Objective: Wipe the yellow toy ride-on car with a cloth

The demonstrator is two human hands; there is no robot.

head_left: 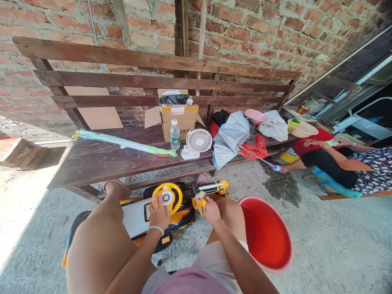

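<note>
Between my legs stands a yellow, black and white ride-on toy excavator. My left hand grips the near side of its yellow steering wheel, with a beaded bracelet on the wrist. My right hand is closed at the toy's small yellow scoop, at the end of the black and yellow arm. A beige cloth is bunched around the scoop and runs into my right fingers. Part of the cloth is hidden behind that hand.
A red bucket stands right of my leg. On the wooden bench are a cardboard box, a water bottle, a white fan, a folded umbrella and bags. Another person sits at the right.
</note>
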